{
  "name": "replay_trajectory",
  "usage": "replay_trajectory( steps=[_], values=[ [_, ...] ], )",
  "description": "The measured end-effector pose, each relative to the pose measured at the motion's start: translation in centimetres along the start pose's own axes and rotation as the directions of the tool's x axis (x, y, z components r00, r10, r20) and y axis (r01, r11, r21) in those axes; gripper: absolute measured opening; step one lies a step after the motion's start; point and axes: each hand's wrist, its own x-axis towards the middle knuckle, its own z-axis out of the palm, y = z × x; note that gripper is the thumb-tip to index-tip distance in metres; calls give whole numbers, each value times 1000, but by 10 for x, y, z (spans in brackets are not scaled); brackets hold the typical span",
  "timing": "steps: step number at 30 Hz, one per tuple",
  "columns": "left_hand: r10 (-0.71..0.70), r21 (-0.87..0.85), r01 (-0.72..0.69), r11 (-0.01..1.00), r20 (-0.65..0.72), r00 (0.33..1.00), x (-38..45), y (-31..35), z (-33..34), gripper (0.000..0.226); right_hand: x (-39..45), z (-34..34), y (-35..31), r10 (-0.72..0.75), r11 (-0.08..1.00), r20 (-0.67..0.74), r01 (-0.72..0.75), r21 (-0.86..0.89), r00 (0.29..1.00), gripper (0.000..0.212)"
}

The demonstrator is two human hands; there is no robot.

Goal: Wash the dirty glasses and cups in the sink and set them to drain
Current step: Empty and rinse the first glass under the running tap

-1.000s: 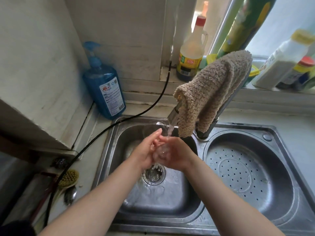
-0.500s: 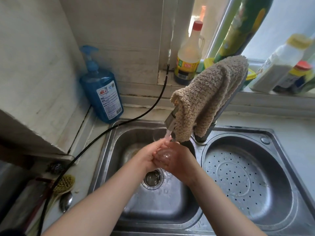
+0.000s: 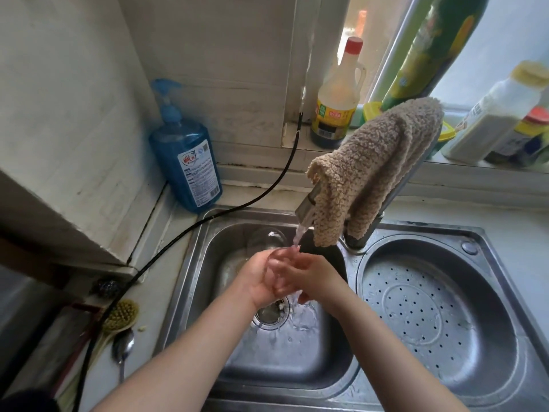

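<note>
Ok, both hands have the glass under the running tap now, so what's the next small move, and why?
Probably turn the small clear glass a little under the stream. The left hand and right hand both grip it over the left basin, water from the tap lands on it, and another glass waits behind. The perforated drain basin on the right looks ready afterwards.

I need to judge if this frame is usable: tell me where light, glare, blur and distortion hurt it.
Head view: daylight from the window washes out the top right; wide-angle bending curves the sink rim and wall edges; the clear glass between the left hand and right hand is hard to make out under the running water; bottles on the sill look soft.
</note>
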Motion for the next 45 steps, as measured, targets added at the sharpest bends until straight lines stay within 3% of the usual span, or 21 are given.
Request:
replay_trajectory(
  steps=[2,5,8,11,15,17,19,22,24,27,29,31,33,34,36,38,40,42,45],
  values=[
    [-35,-103,37,994,12,999,-2,6,-2,31,0,-9,4,-34,997,67,39,-72,997,18],
    [24,-94,-24,995,0,1000,-2,12,-7,30,3,-19,10,-38,994,83,46,-94,996,32],
    [76,-110,-76,991,-12,997,-4,18,-9,28,8,-28,16,-28,999,62,27,19,998,47],
    [115,-81,-117,990,-27,993,-14,17,-9,21,10,-34,20,-17,982,134,-9,189,991,41],
    [121,-41,-120,992,28,992,-29,10,-15,16,9,-34,23,12,973,170,-51,225,985,36],
    [87,-104,-78,991,77,993,-32,6,-19,22,8,-33,23,12,987,147,-35,156,989,36],
    [110,-175,-94,980,87,990,-34,2,-21,29,7,-31,23,-37,998,83,41,-42,996,37],
    [206,-273,-184,944,51,977,-37,1,-18,41,8,-31,26,-109,931,67,125,-342,992,37],
    [226,-340,-195,920,52,973,-36,5,-17,43,9,-34,32,-26,932,135,73,-354,990,37],
    [272,-393,-238,888,32,962,-36,9,-18,45,7,-41,43,90,991,197,-68,-113,976,42],
    [303,-385,-278,880,3,953,-36,11,-21,53,8,-47,53,128,955,182,-170,242,975,45],
    [311,-379,-306,874,-48,949,-42,12,-28,46,11,-57,62,188,759,124,-225,611,974,46],
    [315,-374,-323,869,-82,945,-51,13,-37,28,16,-69,69,309,528,-5,-168,832,951,46],
    [319,-368,-331,869,-96,943,-56,12,-43,22,18,-76,73,374,450,-79,-106,887,924,47],
    [336,-361,-352,864,-108,936,-65,10,-58,13,21,-86,74,473,394,-213,11,919,855,49],
    [354,-361,-385,850,-149,923,-70,9,-74,51,25,-91,71,516,402,-322,108,909,794,50],
    [360,-346,-398,850,-171,917,-73,7,-84,61,32,-90,64,532,396,-390,186,899,752,47],
    [372,-360,-417,835,-189,909,-74,4,-90,62,43,-82,53,524,446,-408,167,879,748,44],
    [365,-367,-409,835,-187,912,-78,2,-91,62,60,-63,38,513,567,-373,21,823,773,40]
  ],
)
